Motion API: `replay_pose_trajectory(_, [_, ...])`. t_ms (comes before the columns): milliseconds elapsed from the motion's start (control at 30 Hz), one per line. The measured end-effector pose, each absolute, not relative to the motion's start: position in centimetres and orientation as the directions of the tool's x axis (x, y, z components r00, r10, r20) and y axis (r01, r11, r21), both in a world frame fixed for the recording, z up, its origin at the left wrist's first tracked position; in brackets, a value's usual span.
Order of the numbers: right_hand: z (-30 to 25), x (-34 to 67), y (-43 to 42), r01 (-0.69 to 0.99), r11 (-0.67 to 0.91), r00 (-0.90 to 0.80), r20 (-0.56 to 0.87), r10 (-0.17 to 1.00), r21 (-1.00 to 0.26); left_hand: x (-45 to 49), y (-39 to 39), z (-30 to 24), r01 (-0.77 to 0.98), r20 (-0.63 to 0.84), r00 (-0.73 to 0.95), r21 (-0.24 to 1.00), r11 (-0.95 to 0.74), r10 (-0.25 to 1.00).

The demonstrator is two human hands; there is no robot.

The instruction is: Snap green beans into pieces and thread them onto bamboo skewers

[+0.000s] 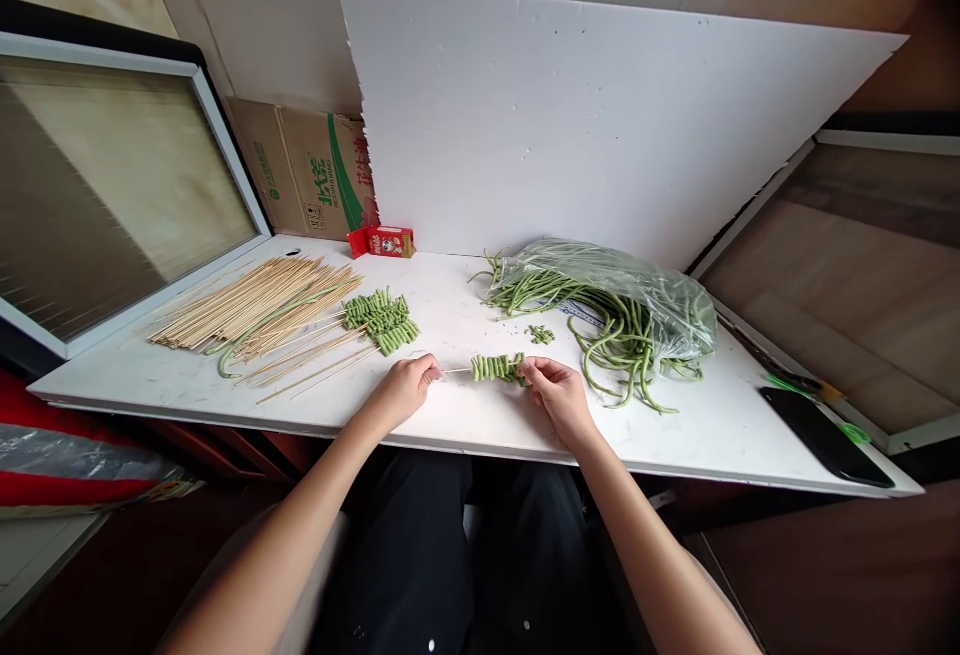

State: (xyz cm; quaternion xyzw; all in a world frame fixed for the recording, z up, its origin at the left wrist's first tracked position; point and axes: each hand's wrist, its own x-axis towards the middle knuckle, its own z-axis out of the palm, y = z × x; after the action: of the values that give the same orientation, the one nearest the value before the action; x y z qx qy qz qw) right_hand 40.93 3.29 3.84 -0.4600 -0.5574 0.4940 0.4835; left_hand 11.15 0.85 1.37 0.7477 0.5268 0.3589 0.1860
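Observation:
My left hand [412, 387] is closed on a thin wooden skewer [455, 370], which points right across the front of the table. Folded green long bean [491, 367] is threaded in a zigzag along the skewer's right part. My right hand [556, 395] pinches the bean at that end, the fingers hiding the tip. Left of my left hand lie several finished bean skewers [382, 320], their bare sticks pointing left. Behind them spreads a big bundle of bare skewers [259, 305] with one long bean [277, 318] across it.
A clear plastic bag [679, 305] spills long beans [630, 335] at the right; bean scraps [540, 335] lie before it. A black phone [825, 435] rests near the right edge. A red box [390, 241], a cardboard carton [307, 175] and a white foam board [600, 115] stand behind.

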Motion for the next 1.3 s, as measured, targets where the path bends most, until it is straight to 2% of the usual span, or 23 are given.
replay_pose_trajectory(267, [3.7,40.9,3.3,0.028,0.068,-0.119,0.064,0.991,-0.997,11.1,0.7,1.5,0.664,0.336,0.190,0.648,-0.373,0.923])
replay_pose_trajectory(1133, [2.8,41.0,3.6,0.081,0.154,-0.150,0.141,0.979,-0.985,11.3,0.6,1.5,0.684,0.340,0.198,0.624,-0.378,0.919])
replay_pose_trajectory(1300, [2.5,40.8,3.8,0.074,0.120,-0.154,0.108,0.982,-0.990,11.3,0.6,1.3,0.683,0.343,0.199,0.623,-0.381,0.918])
